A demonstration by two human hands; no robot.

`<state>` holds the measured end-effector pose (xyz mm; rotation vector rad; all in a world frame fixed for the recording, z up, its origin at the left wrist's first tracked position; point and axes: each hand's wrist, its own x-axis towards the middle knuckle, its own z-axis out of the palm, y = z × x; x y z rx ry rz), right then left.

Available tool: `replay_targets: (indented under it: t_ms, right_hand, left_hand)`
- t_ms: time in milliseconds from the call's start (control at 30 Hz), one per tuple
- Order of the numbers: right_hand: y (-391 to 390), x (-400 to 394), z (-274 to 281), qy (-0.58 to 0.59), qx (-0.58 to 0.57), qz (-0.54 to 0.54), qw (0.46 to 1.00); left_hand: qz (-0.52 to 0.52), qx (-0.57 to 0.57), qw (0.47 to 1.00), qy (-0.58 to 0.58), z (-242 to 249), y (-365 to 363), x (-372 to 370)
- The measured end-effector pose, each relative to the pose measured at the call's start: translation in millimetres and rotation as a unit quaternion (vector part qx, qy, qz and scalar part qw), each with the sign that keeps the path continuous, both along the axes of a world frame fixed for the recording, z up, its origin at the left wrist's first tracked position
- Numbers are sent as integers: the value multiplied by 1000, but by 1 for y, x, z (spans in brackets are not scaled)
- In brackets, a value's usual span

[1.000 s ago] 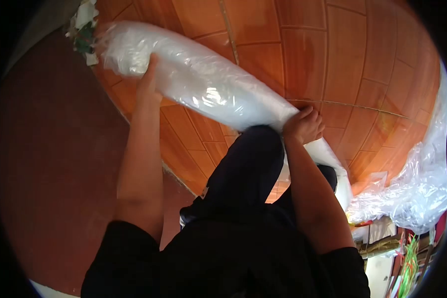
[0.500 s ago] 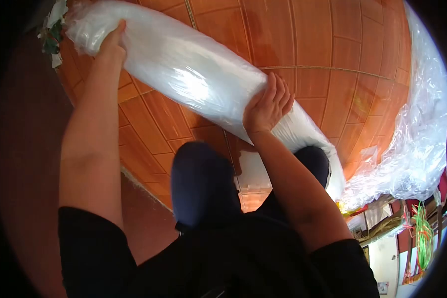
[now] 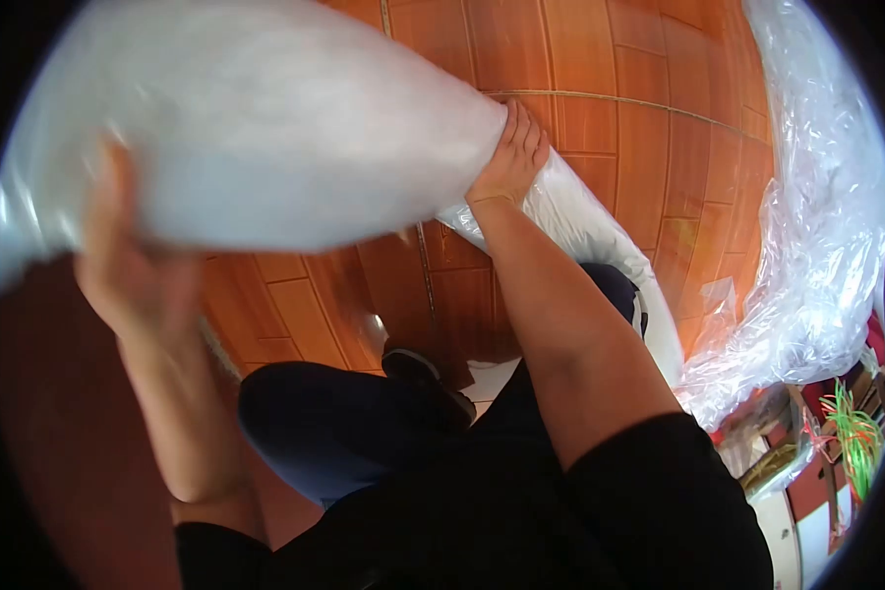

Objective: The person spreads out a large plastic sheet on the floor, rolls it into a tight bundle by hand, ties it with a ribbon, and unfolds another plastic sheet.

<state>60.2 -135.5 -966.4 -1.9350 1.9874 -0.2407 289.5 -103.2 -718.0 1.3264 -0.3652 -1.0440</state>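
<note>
A long, soft white bundle in clear plastic (image 3: 295, 128) stretches across the view, its left part raised close to the camera. My left hand (image 3: 133, 256), blurred, grips the raised part from below, with the thumb up against its near side. Farther right, my right hand (image 3: 509, 157) is wrapped over the bundle where it narrows and bends, its fingers pressed together on top. From there a thinner white length runs down past my knee on the right. The raised end is partly cut off by the view's edge.
Orange-brown tiles (image 3: 619, 138) cover the floor, with a dark red area (image 3: 59, 413) at left. Crumpled clear plastic sheeting (image 3: 806, 285) lies along the right. Green and orange strings (image 3: 853, 433) are at lower right. My bent knee (image 3: 295, 413) and dark shoe are below the bundle.
The bundle's left part has risen toward the camera and me, so it looks much larger. My left hand has come down and nearer with it. My right hand has shifted slightly left and up.
</note>
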Motion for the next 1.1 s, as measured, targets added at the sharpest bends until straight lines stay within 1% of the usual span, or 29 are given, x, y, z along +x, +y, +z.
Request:
replay_targets:
  t_ms: [33, 67, 100, 133, 167, 200, 233, 267, 300, 333, 433, 500, 533, 567, 600, 633, 667, 700, 733, 767, 833, 900, 967, 1000, 1067, 1100]
  right_hand:
    - [7, -7, 4, -12, 5, 21, 1000]
    - [13, -13, 7, -23, 9, 40, 999]
    - [18, -16, 20, 50, 9, 109, 993]
    - [33, -22, 36, 93, 19, 139, 986]
    - [50, -30, 54, 126, 17, 147, 981]
    - [75, -39, 78, 96, 118, 216, 965]
    - [94, -47, 96, 62, 216, 282, 933]
    - [101, -51, 90, 44, 125, 289, 948]
    - [104, -55, 88, 30, 94, 291, 952]
    - [107, -62, 89, 6, 84, 293, 952]
    - [123, -100, 112, -98, 88, 264, 956]
    - [145, -145, 145, -199, 84, 220, 951]
    - [161, -175, 163, -239, 79, 186, 950]
    - [178, -209, 180, -245, 76, 136, 957]
    - [196, -247, 194, -234, 78, 76, 966]
    - [216, -285, 207, -214, 90, 8, 973]
    - [235, -321, 211, -128, 92, -51, 986]
    - [254, -355, 218, -171, 145, -159, 961]
    - [273, -383, 223, -213, 197, -267, 919]
    - [293, -404, 213, -253, 163, -346, 889]
    - [326, -427, 184, -321, 83, -492, 805]
    - [319, -433, 174, -341, 87, -490, 798]
    - [285, -431, 155, -407, 113, -493, 760]
    - [259, -426, 140, -462, 136, -494, 724]
    - [214, -392, 105, -253, 229, -524, 780]
    - [207, -393, 84, -226, 273, -535, 767]
  left_hand:
    - [-48, -40, 994, -87, 1, 39, -9]
    - [-114, 2, 976, -184, 12, 59, -20]
    - [-174, 35, 943, -282, 28, 70, -38]
    - [-204, 92, 954, -200, 47, 72, -55]
    - [-249, 117, 940, -202, 56, 66, -73]
    - [-295, 144, 922, -204, 61, 58, -88]
    - [-339, 174, 901, -207, 64, 53, -105]
    - [-346, 141, 908, -187, 62, 49, -127]
    - [-444, 273, 785, -335, 72, 35, -153]
    - [-481, 223, 780, -331, 70, 30, -174]
    - [-608, 65, 739, -281, 27, 34, -240]
    - [-667, -14, 659, -348, 22, 35, -294]
    - [-677, -38, 592, -435, 22, 37, -322]
    - [-705, 7, 544, -455, 1, 48, -343]
    - [-715, 9, 528, -458, -4, 55, -367]
    - [-719, -12, 510, -472, -22, 65, -386]
    - [-724, -32, 491, -484, -43, 75, -402]
    - [-748, -9, 450, -488, -56, 77, -416]
    - [-772, 14, 406, -489, -68, 78, -431]
    - [-794, 38, 360, -488, -80, 80, -447]
    - [-818, 82, 292, -488, -107, 83, -464]
    - [-837, 140, 213, -484, -119, 79, -480]
    - [-844, 135, 194, -481, -135, 77, -483]
    - [-846, 135, 188, -481, -144, 75, -483]
    - [-860, 132, 176, -461, -159, 71, -484]
    - [-867, 128, 171, -451, -168, 67, -483]
